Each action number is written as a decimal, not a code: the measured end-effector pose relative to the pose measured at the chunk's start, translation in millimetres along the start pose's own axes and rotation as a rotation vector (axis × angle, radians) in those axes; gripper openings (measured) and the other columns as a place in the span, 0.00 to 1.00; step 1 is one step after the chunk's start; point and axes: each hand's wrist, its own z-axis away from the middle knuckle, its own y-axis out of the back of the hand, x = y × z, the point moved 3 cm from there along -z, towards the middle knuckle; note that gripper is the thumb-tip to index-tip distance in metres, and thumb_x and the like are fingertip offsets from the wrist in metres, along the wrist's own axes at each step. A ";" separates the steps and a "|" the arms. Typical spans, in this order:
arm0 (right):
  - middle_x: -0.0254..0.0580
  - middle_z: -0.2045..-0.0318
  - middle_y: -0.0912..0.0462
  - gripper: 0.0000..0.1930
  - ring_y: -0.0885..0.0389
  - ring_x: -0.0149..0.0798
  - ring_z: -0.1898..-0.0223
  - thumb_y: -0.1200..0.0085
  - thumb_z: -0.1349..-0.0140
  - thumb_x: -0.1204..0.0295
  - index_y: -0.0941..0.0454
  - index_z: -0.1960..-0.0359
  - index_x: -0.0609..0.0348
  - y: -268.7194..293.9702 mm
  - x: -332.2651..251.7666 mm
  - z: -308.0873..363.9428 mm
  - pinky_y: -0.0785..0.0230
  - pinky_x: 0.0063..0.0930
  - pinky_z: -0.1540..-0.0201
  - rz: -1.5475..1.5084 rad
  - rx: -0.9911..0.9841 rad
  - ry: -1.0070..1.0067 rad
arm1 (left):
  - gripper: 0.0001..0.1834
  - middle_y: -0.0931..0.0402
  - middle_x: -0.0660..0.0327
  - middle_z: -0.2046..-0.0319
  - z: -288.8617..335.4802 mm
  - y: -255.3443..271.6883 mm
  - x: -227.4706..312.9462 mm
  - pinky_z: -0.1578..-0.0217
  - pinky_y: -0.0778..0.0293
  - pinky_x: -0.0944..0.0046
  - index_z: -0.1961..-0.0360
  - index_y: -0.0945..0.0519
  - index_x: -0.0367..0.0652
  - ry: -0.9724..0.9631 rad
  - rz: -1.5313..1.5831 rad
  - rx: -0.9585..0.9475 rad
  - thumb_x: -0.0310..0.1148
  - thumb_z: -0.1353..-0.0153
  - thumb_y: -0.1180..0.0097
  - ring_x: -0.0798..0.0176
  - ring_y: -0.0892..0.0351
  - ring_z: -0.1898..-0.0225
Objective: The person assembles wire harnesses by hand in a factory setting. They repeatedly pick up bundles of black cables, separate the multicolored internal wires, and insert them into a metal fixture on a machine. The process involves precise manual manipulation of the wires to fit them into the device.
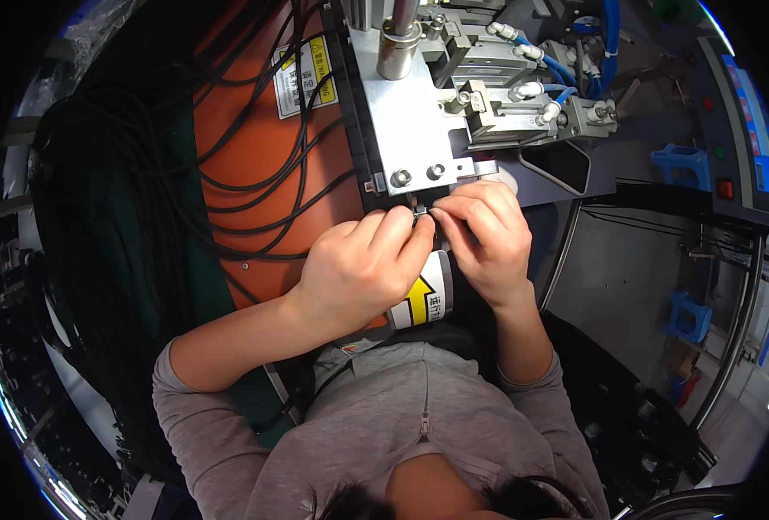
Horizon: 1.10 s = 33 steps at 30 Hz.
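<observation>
A small piece, too tiny for its kind to be told, is at the fingertips, just below the lower edge of a bright metal plate; the left hand has its grip pinched closed on it, thumb against forefinger; the right hand has thumb and forefinger drawn together just beside it, though whether that grip holds it I cannot tell; two bolts sit in the plate above the hands; below them is a white label with a yellow arrow, partly behind the left hand; right of the plate are metal cylinders with blue tubes; to the left, black cables cross an orange worktop bearing a warning label; farther right are two blue stools.
</observation>
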 end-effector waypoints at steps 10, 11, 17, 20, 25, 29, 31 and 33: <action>0.40 0.74 0.21 0.05 0.24 0.40 0.71 0.38 0.52 0.81 0.23 0.75 0.61 -2.3 5.7 7.5 0.31 0.30 0.67 -0.086 0.015 -0.135 | 0.15 0.39 0.67 0.80 1.0 0.1 -0.5 0.84 0.39 0.71 0.61 0.18 0.41 0.001 -0.012 0.009 0.26 0.52 0.42 0.71 0.34 0.81; 0.40 0.75 0.21 0.05 0.24 0.40 0.71 0.39 0.52 0.81 0.23 0.74 0.61 -2.6 6.0 7.7 0.31 0.30 0.67 -0.093 0.011 -0.155 | 0.14 0.38 0.67 0.80 1.1 -0.2 -0.4 0.84 0.39 0.71 0.61 0.18 0.41 -0.001 -0.012 0.013 0.26 0.52 0.42 0.72 0.34 0.81; 0.42 0.76 0.22 0.03 0.23 0.36 0.72 0.42 0.49 0.80 0.23 0.74 0.64 -8.7 11.7 11.7 0.32 0.26 0.66 -0.279 -0.050 -0.450 | 0.13 0.37 0.67 0.79 1.6 1.4 -3.5 0.83 0.39 0.71 0.62 0.17 0.43 0.010 0.004 0.028 0.28 0.52 0.41 0.72 0.33 0.81; 0.43 0.75 0.22 0.02 0.24 0.33 0.72 0.43 0.47 0.80 0.23 0.73 0.65 -13.1 17.6 19.0 0.32 0.24 0.66 -0.420 -0.078 -0.660 | 0.12 0.36 0.67 0.79 0.8 1.9 -4.7 0.82 0.39 0.71 0.63 0.17 0.44 0.003 -0.007 0.025 0.29 0.53 0.41 0.72 0.32 0.80; 0.44 0.74 0.21 0.03 0.22 0.35 0.71 0.42 0.49 0.80 0.22 0.72 0.64 -9.6 9.5 10.6 0.31 0.25 0.66 -0.292 -0.064 -0.422 | 0.12 0.35 0.68 0.78 -2.1 3.1 -5.3 0.81 0.39 0.71 0.64 0.17 0.46 -0.013 -0.039 0.020 0.30 0.52 0.42 0.72 0.32 0.80; 0.43 0.74 0.20 0.06 0.21 0.44 0.70 0.40 0.54 0.82 0.21 0.72 0.63 -2.6 -2.5 1.1 0.29 0.30 0.66 -0.013 0.056 -0.044 | 0.11 0.34 0.69 0.78 -2.1 2.5 -4.6 0.80 0.39 0.70 0.64 0.16 0.49 0.048 -0.047 0.015 0.30 0.51 0.42 0.72 0.32 0.81; 0.41 0.74 0.20 0.05 0.22 0.40 0.71 0.41 0.52 0.82 0.22 0.72 0.64 -4.9 3.7 7.4 0.30 0.28 0.66 -0.064 0.043 -0.186 | 0.09 0.34 0.69 0.78 -2.5 6.4 -2.9 0.80 0.40 0.70 0.66 0.17 0.47 0.061 -0.085 -0.017 0.29 0.51 0.42 0.72 0.32 0.81; 0.40 0.74 0.21 0.04 0.22 0.36 0.71 0.41 0.50 0.81 0.22 0.71 0.65 -9.1 9.9 12.0 0.30 0.26 0.66 -0.188 -0.002 -0.403 | 0.08 0.34 0.69 0.78 0.9 10.5 -0.4 0.80 0.40 0.69 0.67 0.17 0.46 0.075 -0.129 -0.064 0.29 0.50 0.42 0.72 0.31 0.81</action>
